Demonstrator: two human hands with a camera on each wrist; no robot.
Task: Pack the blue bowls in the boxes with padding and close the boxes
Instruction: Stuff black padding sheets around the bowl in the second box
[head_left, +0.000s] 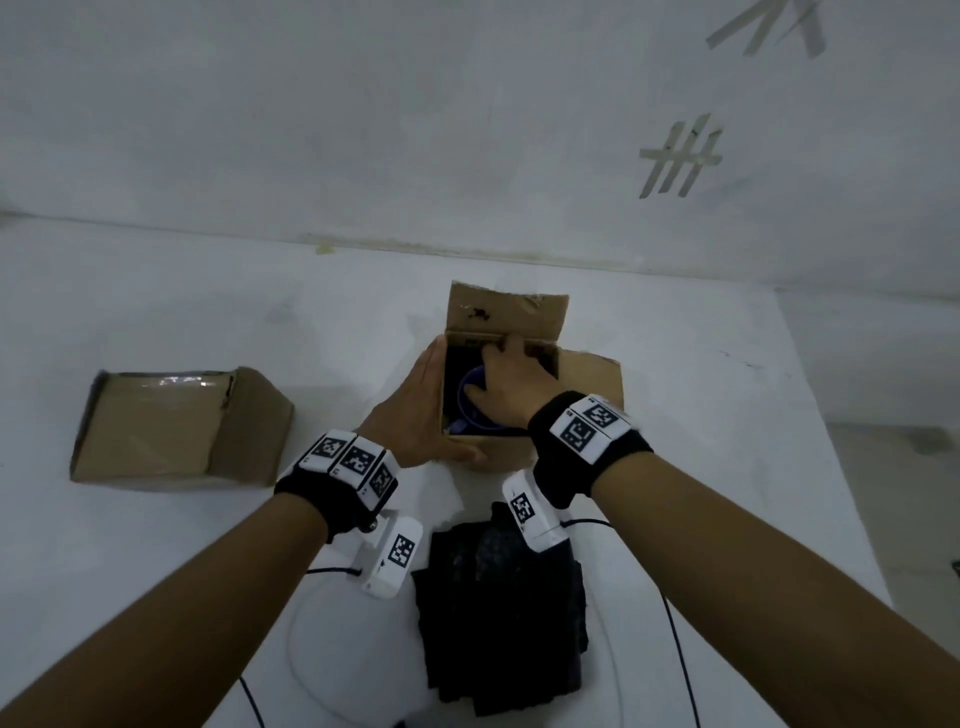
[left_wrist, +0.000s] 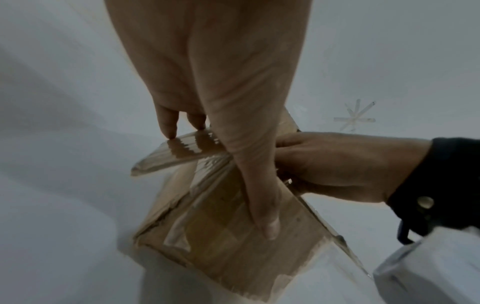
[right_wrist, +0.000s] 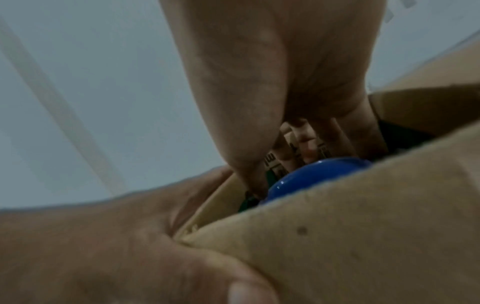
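An open cardboard box (head_left: 498, 452) stands mid-table with its back flap up. Inside lies a blue bowl (head_left: 467, 415), shown in the right wrist view as a glossy bowl (right_wrist: 311, 176) among dark padding. My right hand (head_left: 496, 366) reaches into the box; its fingers (right_wrist: 306, 144) curl down behind the bowl's far side and the thumb sits at its left. My left hand (head_left: 436, 405) lies flat against the box's left side, with its thumb (left_wrist: 267, 222) straight down the front face and its fingertips on the taped left flap (left_wrist: 179, 152).
A second cardboard box (head_left: 176, 426), closed, sits at the left. A pile of black padding (head_left: 501, 618) lies near the front edge between my forearms, with cables beside it. The white table (head_left: 727, 467) ends at a wall behind and drops off at the right.
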